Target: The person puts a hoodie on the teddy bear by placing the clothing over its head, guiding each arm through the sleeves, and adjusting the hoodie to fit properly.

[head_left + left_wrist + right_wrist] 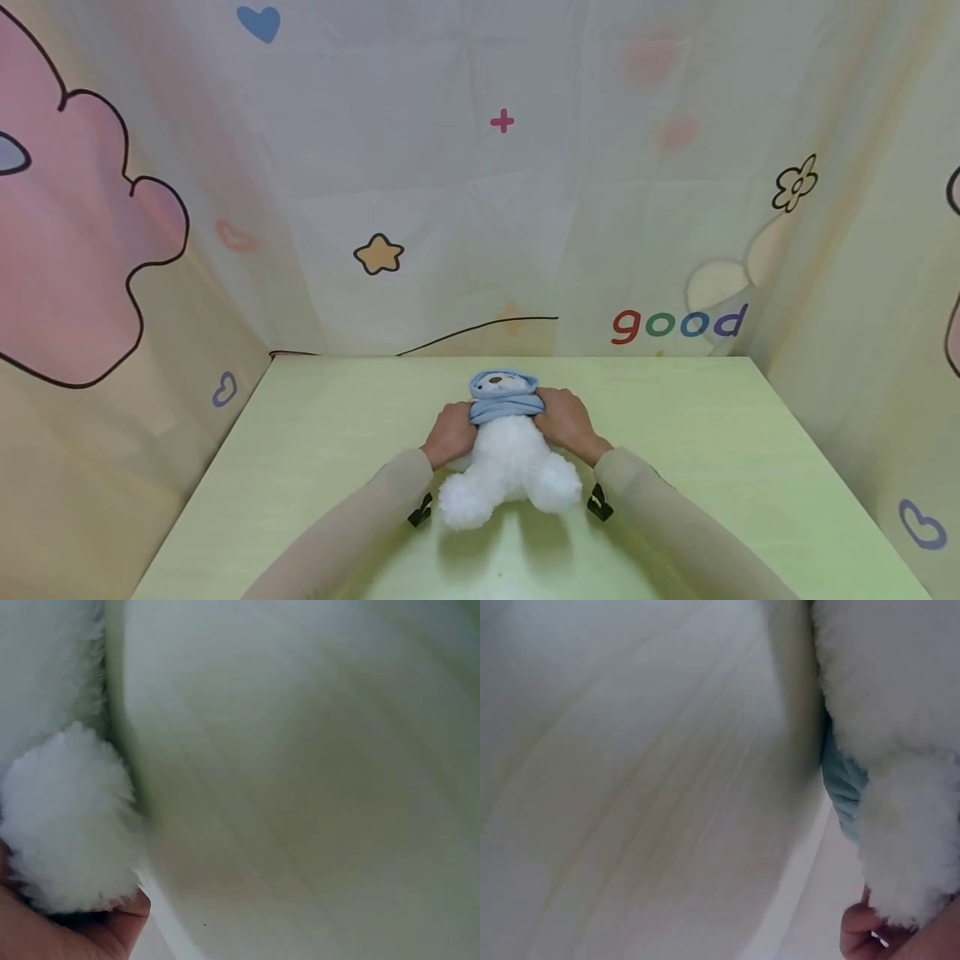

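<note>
A white plush toy [510,454] with a light blue hood and a blue scarf [502,407] lies near the table's middle, its head toward the back wall and legs toward the camera. At the scarf's left side my left hand [452,433] has its fingers curled round the edge; my right hand [568,421] grips the right side. In the left wrist view, a fluffy white limb [71,821] is beside the left hand [71,930]. The right wrist view has white fur [907,832], some blue cloth [844,784] and the curled right hand [900,934].
The pale green table [337,417] runs back to a printed curtain [450,167] with a star, hearts and the word "good". More printed cloth hangs at both sides. Black clips [422,510] hang below the sleeves.
</note>
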Demonstrator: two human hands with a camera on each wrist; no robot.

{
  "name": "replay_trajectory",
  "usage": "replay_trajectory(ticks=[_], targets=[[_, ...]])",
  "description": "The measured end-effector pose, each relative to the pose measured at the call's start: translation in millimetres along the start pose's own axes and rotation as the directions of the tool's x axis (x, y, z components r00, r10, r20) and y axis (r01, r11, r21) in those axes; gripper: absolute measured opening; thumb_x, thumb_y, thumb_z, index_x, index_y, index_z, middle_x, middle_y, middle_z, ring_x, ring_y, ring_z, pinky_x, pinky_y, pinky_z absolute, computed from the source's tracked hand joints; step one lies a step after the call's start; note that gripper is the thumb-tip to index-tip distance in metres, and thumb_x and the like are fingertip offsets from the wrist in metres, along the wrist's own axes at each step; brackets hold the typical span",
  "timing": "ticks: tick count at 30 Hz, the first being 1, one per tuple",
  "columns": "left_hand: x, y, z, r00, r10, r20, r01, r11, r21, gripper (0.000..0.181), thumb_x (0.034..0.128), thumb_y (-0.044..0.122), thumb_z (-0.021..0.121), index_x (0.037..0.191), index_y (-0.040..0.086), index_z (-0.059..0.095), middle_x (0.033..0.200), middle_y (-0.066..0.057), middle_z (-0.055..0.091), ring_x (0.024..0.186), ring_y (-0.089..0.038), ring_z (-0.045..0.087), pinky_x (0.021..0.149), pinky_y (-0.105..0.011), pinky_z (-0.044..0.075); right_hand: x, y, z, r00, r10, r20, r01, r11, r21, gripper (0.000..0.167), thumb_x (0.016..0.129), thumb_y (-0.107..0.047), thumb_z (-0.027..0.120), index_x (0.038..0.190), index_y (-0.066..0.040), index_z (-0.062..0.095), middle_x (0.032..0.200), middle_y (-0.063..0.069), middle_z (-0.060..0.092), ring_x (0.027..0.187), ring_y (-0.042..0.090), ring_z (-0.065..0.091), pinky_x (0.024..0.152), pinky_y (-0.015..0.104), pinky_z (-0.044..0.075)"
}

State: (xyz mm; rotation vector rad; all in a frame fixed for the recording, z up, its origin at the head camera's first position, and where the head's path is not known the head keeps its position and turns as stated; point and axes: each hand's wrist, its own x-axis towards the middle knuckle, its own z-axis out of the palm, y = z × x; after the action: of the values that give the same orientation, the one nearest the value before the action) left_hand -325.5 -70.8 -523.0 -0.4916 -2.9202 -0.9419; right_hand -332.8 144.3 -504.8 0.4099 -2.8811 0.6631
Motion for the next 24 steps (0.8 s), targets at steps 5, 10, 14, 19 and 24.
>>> replay_trajectory(ticks=[5, 10, 14, 19, 24], targets=[[-0.2, 1.9, -4.7, 0.996, -0.082, 0.03, 0.08, 0.995, 0.065, 0.024, 0.085, 0.004, 0.05, 0.063, 0.013, 0.047, 0.062, -0.003, 0.051, 0.054, -0.014, 0.042, 0.049, -0.028, 0.035, -0.8, 0, -3, 1.0, 0.024, -0.002, -0.024, 0.998, -0.056, 0.011, 0.081, -0.008, 0.06, 0.072, -0.014, 0.059, 0.072, 0.004, 0.063, 0.064, 0.02, 0.056, 0.055, 0.032, 0.039], [2.2, -1.3, -17.5, 0.99, -0.08, 0.119, 0.076, 0.997, 0.032, 0.03, 0.082, 0.006, 0.056, 0.063, 0.017, 0.036, 0.06, 0.002, 0.035, 0.055, -0.014, 0.035, 0.051, -0.027, 0.031, 0.9, 8, -11, 0.995, -0.03, 0.097, 0.022, 0.996, 0.081, 0.007, 0.082, -0.008, 0.061, 0.076, -0.011, 0.063, 0.069, 0.001, 0.059, 0.061, 0.014, 0.05, 0.058, 0.029, 0.039], [3.1, -10.1, -24.1, 0.973, -0.039, 0.228, 0.061, 0.994, -0.093, 0.021, 0.0874, 0.015, 0.058, 0.07, 0.014, 0.046, 0.065, 0.003, 0.041, 0.059, -0.011, 0.042, 0.056, -0.024, 0.036, 4.9, 24, -24, 0.952, -0.123, 0.282, 0.035, 0.955, 0.296, 0.007, 0.085, -0.008, 0.058, 0.079, -0.008, 0.06, 0.067, -0.002, 0.047, 0.06, 0.01, 0.039, 0.059, 0.025, 0.033], [3.0, -24.9, -33.3, 0.904, -0.008, 0.427, 0.209, 0.88, -0.426, 0.026, 0.092, 0.029, 0.055, 0.106, 0.008, 0.063, 0.097, -0.005, 0.064, 0.083, -0.015, 0.06, 0.075, -0.029, 0.05, 3.2, 35, -39, 0.87, -0.119, 0.478, -0.13, 0.88, 0.457, 0.04, 0.092, -0.027, 0.057, 0.124, -0.004, 0.063, 0.116, 0.008, 0.065, 0.105, 0.02, 0.06, 0.089, 0.037, 0.048], [0.4, -18.8, -37.6, 0.936, -0.084, 0.342, 0.236, 0.871, -0.431, 0.054, 0.0983, 0.052, 0.046, 0.126, 0.008, 0.06, 0.125, -0.009, 0.063, 0.11, -0.021, 0.06, 0.094, -0.04, 0.048, -1.8, 32, -38, 0.903, -0.022, 0.429, -0.16, 0.91, 0.382, 0.063, 0.097, -0.052, 0.051, 0.139, -0.006, 0.054, 0.143, 0.014, 0.054, 0.136, 0.034, 0.046, 0.11, 0.051, 0.038]])
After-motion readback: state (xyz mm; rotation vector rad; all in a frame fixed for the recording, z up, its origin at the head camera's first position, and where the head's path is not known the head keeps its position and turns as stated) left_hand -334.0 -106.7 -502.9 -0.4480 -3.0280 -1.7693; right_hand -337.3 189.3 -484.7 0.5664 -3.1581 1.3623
